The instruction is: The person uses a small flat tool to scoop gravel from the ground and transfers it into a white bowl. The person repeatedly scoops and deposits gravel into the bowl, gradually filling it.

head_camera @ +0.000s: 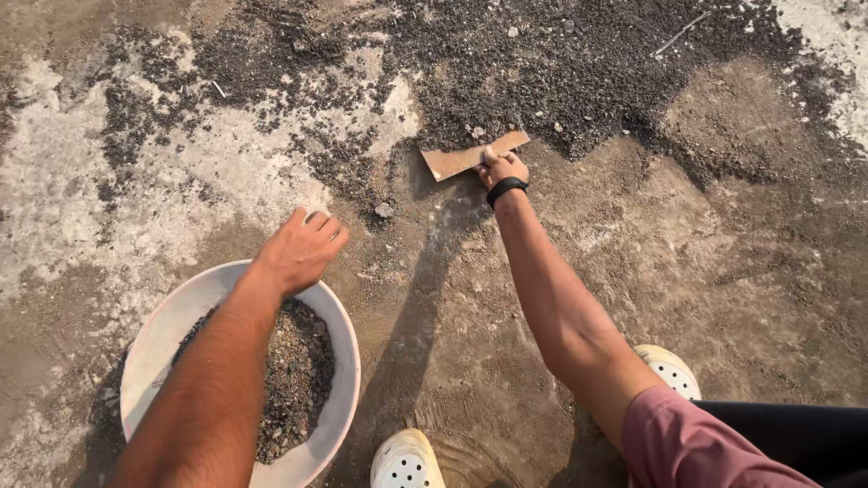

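Scraper [472, 155] is gripped in your right hand [500, 168], edge at the near rim of the gravel [561, 81] on the ground. Left hand [301, 248] clamps the bowl [158, 339] rim. Keep the blade low and flat, pull short strokes toward the bowl.

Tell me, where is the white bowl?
The white bowl sits lower left in the head view, under the left hand, beside a white shoe.

A flat, rust-brown scraper plate [472, 155] lies tilted on the ground at the near edge of a dark gravel patch [561, 72], far and right of centre. A pale round bowl [339, 325], part-filled with grey gravel, sits near left.
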`<action>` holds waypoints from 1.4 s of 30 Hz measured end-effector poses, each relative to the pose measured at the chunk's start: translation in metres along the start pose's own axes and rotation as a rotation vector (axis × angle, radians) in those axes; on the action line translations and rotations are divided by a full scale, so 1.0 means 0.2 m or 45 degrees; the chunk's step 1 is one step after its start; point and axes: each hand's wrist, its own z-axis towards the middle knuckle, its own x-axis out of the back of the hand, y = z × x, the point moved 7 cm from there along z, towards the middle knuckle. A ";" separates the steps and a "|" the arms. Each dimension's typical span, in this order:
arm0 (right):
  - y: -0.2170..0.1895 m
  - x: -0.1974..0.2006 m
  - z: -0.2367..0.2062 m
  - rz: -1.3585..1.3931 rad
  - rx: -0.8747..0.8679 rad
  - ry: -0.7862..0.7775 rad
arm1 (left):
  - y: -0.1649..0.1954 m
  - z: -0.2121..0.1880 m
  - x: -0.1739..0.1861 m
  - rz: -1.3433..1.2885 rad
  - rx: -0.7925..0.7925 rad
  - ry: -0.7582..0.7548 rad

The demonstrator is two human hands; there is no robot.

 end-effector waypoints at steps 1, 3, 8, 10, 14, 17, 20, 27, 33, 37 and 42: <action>-0.04 0.01 0.00 0.023 0.020 -0.060 | 0.01 -0.01 0.00 0.021 0.001 -0.019; -0.14 0.06 -0.01 -0.075 0.148 -0.098 | 0.00 -0.03 0.03 0.027 0.035 0.028; -0.32 0.08 -0.15 -0.209 0.339 -0.347 | -0.14 -0.08 0.07 0.131 0.167 -0.049; -0.33 0.09 -0.29 -0.278 0.368 -0.436 | -0.26 -0.13 0.10 0.154 0.282 -0.031; -0.20 0.02 -0.69 -0.273 0.335 -0.751 | -0.44 -0.26 0.12 0.300 0.469 -0.085; 0.04 -0.05 -1.04 -0.550 0.354 -0.853 | -0.50 -0.33 0.16 0.368 0.551 -0.002; 0.21 -0.13 -1.29 -0.952 0.781 -0.832 | -0.51 -0.36 0.16 0.402 0.583 0.035; 0.08 0.15 -0.93 -1.088 1.195 -0.380 | -0.41 -0.36 0.09 0.500 0.463 -0.043; -0.16 0.75 -0.44 -1.261 0.622 -0.052 | -0.38 -0.15 0.03 0.212 0.361 -0.154; -0.12 1.00 -0.37 -1.376 0.288 0.077 | -0.36 0.02 0.08 0.112 0.393 -0.050; -0.04 0.95 -0.29 -1.201 0.171 0.070 | -0.30 0.10 0.05 0.032 0.357 -0.027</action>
